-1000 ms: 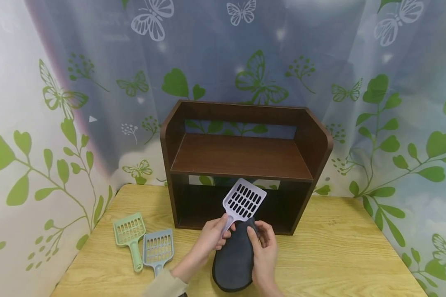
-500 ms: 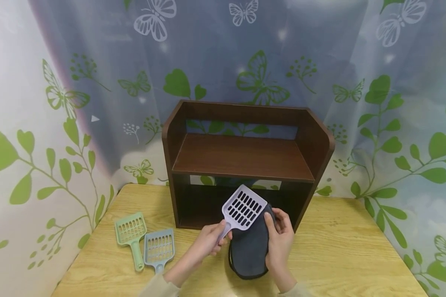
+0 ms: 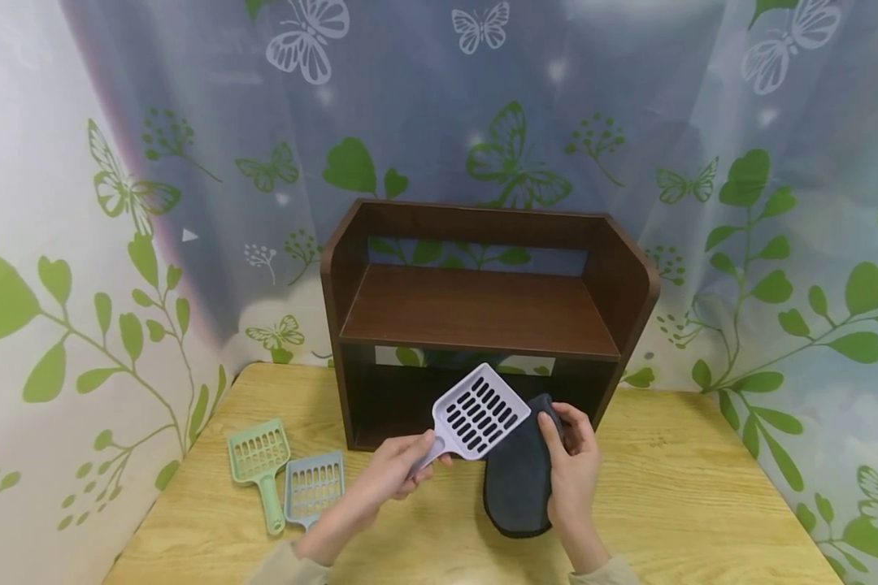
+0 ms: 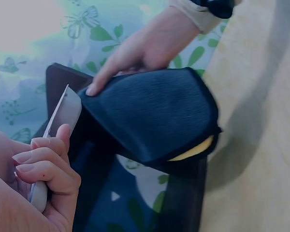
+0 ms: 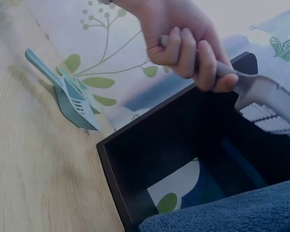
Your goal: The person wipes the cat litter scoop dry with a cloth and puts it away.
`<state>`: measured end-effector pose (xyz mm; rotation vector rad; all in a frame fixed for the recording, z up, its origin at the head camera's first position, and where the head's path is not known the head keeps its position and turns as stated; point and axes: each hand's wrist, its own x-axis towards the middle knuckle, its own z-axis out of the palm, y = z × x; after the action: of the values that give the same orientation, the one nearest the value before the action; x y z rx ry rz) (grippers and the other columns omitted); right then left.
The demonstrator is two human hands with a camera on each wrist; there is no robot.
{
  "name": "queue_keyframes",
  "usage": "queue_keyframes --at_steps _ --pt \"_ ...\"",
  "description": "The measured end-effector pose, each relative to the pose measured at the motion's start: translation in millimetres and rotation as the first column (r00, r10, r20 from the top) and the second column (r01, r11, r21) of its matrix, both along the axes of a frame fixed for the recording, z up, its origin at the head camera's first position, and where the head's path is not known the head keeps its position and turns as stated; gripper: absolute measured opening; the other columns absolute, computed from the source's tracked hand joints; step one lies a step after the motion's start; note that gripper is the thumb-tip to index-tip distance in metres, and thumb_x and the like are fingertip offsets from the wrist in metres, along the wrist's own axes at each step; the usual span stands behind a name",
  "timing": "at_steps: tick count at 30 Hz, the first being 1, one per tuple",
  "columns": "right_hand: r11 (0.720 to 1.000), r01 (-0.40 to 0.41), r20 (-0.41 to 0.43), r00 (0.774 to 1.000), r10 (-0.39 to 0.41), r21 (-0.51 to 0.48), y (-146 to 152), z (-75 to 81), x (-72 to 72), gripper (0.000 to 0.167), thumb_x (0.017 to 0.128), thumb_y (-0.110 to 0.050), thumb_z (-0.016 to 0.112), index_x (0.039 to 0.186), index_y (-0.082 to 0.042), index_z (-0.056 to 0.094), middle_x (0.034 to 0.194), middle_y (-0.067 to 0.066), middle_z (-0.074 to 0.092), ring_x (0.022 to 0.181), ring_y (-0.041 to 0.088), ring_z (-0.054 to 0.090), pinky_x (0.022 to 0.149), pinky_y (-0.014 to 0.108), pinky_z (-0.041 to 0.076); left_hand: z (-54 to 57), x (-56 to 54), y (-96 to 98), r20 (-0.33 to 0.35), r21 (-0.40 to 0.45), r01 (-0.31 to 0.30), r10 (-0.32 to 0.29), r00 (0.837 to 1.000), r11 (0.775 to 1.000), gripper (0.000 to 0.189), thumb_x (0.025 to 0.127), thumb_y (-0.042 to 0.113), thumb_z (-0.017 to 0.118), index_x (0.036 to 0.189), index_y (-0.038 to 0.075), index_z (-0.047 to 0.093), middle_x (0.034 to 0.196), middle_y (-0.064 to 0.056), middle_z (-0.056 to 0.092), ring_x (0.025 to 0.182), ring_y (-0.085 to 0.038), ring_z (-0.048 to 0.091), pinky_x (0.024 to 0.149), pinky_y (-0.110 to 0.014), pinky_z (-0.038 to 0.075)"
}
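Note:
My left hand (image 3: 388, 478) grips the handle of a pale lavender litter scoop (image 3: 480, 413), its slotted head tilted up toward the right. My right hand (image 3: 575, 467) pinches the upper end of a dark blue oblong cloth piece (image 3: 519, 483), which hangs just right of the scoop. In the left wrist view the cloth piece (image 4: 154, 111) has black edging and a gap along its lower edge; its exact kind is unclear. A fleecy side of the cloth (image 5: 232, 212) shows in the right wrist view. Whether scoop and cloth touch is unclear.
Behind my hands stands a dark brown two-level shelf (image 3: 483, 309). A green litter scoop (image 3: 259, 463) and a blue-grey one (image 3: 313, 487) lie on the wooden table (image 3: 658, 504) at the left. A leaf-patterned curtain (image 3: 410, 97) surrounds the table.
My right hand has moved right with the cloth piece, drawing it away from behind the scoop. My left hand has shifted slightly left, and the scoop has tilted a little further to the right.

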<state>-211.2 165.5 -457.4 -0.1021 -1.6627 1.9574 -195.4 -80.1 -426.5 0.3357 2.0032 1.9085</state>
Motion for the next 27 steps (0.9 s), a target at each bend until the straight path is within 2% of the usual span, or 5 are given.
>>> queue_keyframes --at_steps 6,12,16,20,27 --pt "0.999 -0.039 0.025 0.999 0.039 -0.006 1 1.0 5.5 0.030 0.094 -0.009 0.074 0.119 0.004 0.063 0.103 -0.002 0.067 0.091 0.009 0.064 0.074 0.017 0.053 21.6 -3.7 -5.9 -0.024 0.006 -0.031 0.031 0.999 0.999 0.053 0.108 0.043 0.045 0.108 -0.004 0.068 0.069 0.004 0.047 0.053 -0.004 0.030 0.046 -0.016 0.025" --pt "0.999 -0.052 0.026 0.998 0.052 0.003 1 1.9 8.3 0.029 0.094 -0.009 0.074 0.118 0.003 0.064 0.102 0.000 0.067 0.091 0.011 0.064 0.074 0.019 0.055 49.2 -12.7 -14.0 -0.111 0.037 -0.088 0.091 0.990 0.995 0.041 0.111 0.033 0.041 0.115 -0.004 0.059 0.072 0.000 0.049 0.050 -0.004 0.031 0.047 -0.017 0.025" --pt "0.997 -0.071 0.009 0.997 0.071 0.000 0 1.4 9.4 0.028 0.094 -0.007 0.073 0.118 0.003 0.064 0.103 0.001 0.067 0.091 0.012 0.065 0.074 0.020 0.056 68.5 -24.7 -19.4 -0.160 0.082 -0.142 0.154 0.975 0.986 0.031 0.112 0.024 0.037 0.115 -0.002 0.054 0.076 -0.002 0.050 0.052 -0.004 0.033 0.049 -0.017 0.028" --pt "0.996 -0.093 0.005 0.996 0.093 -0.011 -2 0.7 10.7 0.027 0.094 -0.005 0.072 0.119 0.005 0.064 0.103 0.001 0.067 0.093 0.013 0.065 0.075 0.021 0.056 85.3 -39.4 -23.2 -0.186 0.106 -0.192 0.210 0.960 0.976 0.032 0.112 0.019 0.033 0.122 -0.004 0.053 0.081 -0.001 0.053 0.056 -0.004 0.037 0.051 -0.016 0.031" --pt "0.994 -0.111 0.016 0.994 0.111 0.004 -3 -1.8 10.6 0.027 0.094 -0.007 0.073 0.118 0.003 0.065 0.107 0.003 0.067 0.096 0.016 0.064 0.079 0.022 0.056 102.7 -65.0 -25.1 -0.229 0.076 -0.269 0.280 0.932 0.960 0.036 0.111 0.016 0.034 0.130 -0.004 0.057 0.087 0.001 0.060 0.067 -0.007 0.048 0.057 -0.017 0.041"
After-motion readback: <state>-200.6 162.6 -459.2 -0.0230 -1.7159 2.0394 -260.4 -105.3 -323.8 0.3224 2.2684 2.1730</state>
